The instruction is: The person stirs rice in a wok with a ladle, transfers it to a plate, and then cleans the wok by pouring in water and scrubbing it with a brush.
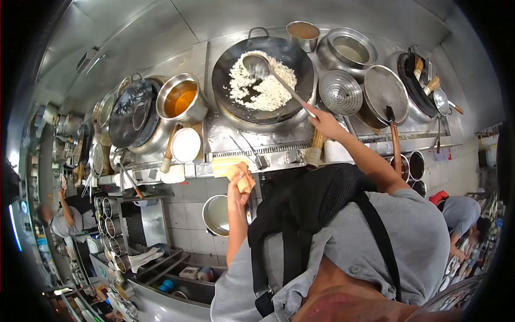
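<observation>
A: Right hand [325, 123]?
B: Clamped on the ladle [256, 66] handle. Bowl's in the wok [224, 59], on white rice [276, 94].
A: Left hand [237, 194]?
B: Closed round a bunched yellow-orange cloth [244, 181], at the bench [217, 140]'s front edge.

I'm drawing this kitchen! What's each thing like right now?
Wok: open, rice inside
Rice: loose, spread out
Ladle: held, over the wok
Right hand: closed on the ladle
Left hand: closed on a cloth
Cloth: bunched up
Metal pot: open, orange liquid inside
</observation>
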Action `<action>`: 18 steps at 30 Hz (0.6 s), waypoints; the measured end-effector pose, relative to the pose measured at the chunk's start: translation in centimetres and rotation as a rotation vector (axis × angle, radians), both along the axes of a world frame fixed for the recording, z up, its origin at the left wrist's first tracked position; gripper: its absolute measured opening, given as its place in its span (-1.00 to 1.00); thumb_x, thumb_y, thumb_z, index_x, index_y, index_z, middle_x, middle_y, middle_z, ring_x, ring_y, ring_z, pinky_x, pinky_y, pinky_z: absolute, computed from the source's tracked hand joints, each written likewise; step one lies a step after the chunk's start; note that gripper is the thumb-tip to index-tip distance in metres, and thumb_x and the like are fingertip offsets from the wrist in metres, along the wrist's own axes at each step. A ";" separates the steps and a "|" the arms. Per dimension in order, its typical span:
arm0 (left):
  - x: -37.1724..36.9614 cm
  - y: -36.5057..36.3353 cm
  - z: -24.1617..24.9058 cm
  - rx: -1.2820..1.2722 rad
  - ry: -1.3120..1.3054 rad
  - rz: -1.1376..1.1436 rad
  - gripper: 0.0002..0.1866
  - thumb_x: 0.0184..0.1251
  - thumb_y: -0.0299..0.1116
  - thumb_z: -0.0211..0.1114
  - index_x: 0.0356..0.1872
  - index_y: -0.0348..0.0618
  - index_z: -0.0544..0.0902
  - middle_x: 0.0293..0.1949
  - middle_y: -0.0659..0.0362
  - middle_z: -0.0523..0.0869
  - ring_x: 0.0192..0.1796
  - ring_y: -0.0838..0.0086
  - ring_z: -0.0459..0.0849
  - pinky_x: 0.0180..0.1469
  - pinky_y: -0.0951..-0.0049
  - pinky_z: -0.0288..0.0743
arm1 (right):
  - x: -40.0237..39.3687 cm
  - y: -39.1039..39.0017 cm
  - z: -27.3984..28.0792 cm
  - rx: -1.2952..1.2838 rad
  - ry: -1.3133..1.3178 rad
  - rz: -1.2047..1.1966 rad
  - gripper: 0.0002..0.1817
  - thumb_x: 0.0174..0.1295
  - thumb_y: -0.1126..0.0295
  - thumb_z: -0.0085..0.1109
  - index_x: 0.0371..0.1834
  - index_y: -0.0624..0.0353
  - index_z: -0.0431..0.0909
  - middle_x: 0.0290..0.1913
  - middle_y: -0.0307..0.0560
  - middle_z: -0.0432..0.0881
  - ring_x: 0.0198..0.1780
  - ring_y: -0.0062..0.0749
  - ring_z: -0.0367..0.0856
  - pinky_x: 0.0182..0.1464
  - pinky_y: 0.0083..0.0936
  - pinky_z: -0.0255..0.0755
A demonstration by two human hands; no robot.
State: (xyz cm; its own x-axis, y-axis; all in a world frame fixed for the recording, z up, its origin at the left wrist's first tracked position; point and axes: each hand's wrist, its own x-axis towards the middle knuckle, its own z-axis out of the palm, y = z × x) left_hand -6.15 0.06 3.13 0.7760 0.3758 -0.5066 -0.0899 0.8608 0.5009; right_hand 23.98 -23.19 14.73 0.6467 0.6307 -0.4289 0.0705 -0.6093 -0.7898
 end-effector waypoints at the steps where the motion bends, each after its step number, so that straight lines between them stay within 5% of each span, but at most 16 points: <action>1: 0.3 0.0 0.9 -0.002 0.001 0.003 -0.52 0.17 -0.30 0.30 0.10 -0.22 0.43 -0.26 0.06 0.59 -0.27 0.33 0.61 -0.19 0.37 0.60 | 0.1 0.0 0.0 0.030 -0.153 0.019 -0.40 0.42 0.30 -0.09 0.52 -0.30 0.11 -0.63 -0.36 0.29 -0.73 -0.70 0.25 -0.71 -0.68 0.20; 2: 0.6 -0.3 1.8 -0.012 0.043 0.048 -0.57 0.11 -0.39 0.27 0.04 -0.19 0.43 -0.30 0.08 0.58 -0.30 0.35 0.60 -0.23 0.39 0.60 | 0.2 0.0 0.2 0.062 -0.310 0.036 -0.41 0.41 0.30 -0.10 0.52 -0.27 0.13 -0.64 -0.38 0.30 -0.74 -0.69 0.24 -0.70 -0.67 0.20; 5: 0.3 0.4 1.0 -0.030 0.026 0.056 -0.58 0.12 -0.38 0.28 0.03 -0.18 0.44 -0.31 0.08 0.59 -0.32 0.35 0.60 -0.28 0.37 0.60 | -1.4 -6.3 7.6 0.112 0.117 0.013 -0.39 0.41 0.32 -0.09 0.53 -0.31 0.09 -0.64 -0.40 0.29 -0.73 -0.73 0.24 -0.70 -0.69 0.20; 9: 2.1 0.1 -0.6 -0.100 0.064 0.149 -0.62 0.14 -0.35 0.28 0.00 -0.17 0.47 -0.30 0.10 0.61 -0.32 0.34 0.63 -0.29 0.35 0.61 | 0.3 -11.4 3.5 0.061 0.359 -0.037 -0.38 0.42 0.33 -0.07 0.53 -0.35 0.07 -0.64 -0.42 0.28 -0.72 -0.78 0.21 -0.70 -0.74 0.17; 11: 3.3 -0.4 -0.3 -0.118 0.054 0.059 -0.62 0.14 -0.36 0.28 -0.01 -0.17 0.47 -0.30 0.10 0.62 -0.30 0.33 0.64 -0.26 0.33 0.62 | 0.8 -8.8 0.1 0.063 0.307 -0.068 -0.37 0.39 0.35 -0.03 0.52 -0.31 0.12 -0.62 -0.36 0.34 -0.69 -0.72 0.29 -0.66 -0.68 0.25; 13: 5.0 -1.4 1.1 -0.128 0.019 -0.009 -0.63 0.14 -0.36 0.28 -0.01 -0.17 0.48 -0.30 0.10 0.63 -0.27 0.32 0.65 -0.22 0.32 0.63 | 2.2 -6.0 -2.8 0.090 -0.761 0.217 -0.33 0.34 0.38 0.03 0.52 -0.26 0.13 -0.59 -0.26 0.42 -0.64 -0.62 0.38 -0.59 -0.57 0.35; 17: 5.5 -2.3 2.4 -0.093 -0.050 -0.027 -0.67 0.15 -0.43 0.27 -0.04 -0.19 0.47 -0.32 0.08 0.62 -0.24 0.29 0.65 -0.16 0.22 0.62 | 0.5 -6.0 0.4 0.181 -0.603 0.055 -0.27 0.28 0.41 0.06 0.54 -0.23 0.08 -0.55 -0.17 0.47 -0.59 -0.53 0.44 -0.55 -0.46 0.40; 18: 5.3 -2.4 2.3 -0.096 -0.016 -0.002 -0.67 0.15 -0.41 0.25 -0.03 -0.18 0.47 -0.31 0.09 0.62 -0.25 0.29 0.65 -0.15 0.20 0.62 | 0.3 -6.6 1.1 0.170 -0.378 0.010 -0.25 0.27 0.41 0.05 0.55 -0.24 0.05 -0.56 -0.19 0.46 -0.60 -0.54 0.42 -0.56 -0.48 0.40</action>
State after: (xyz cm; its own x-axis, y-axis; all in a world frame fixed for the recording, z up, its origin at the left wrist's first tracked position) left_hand -0.89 -2.37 5.38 0.7849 0.3246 -0.5278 -0.0953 0.9049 0.4148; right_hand 24.27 -29.84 15.86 0.7324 0.6789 -0.0514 0.3803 -0.4705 -0.7962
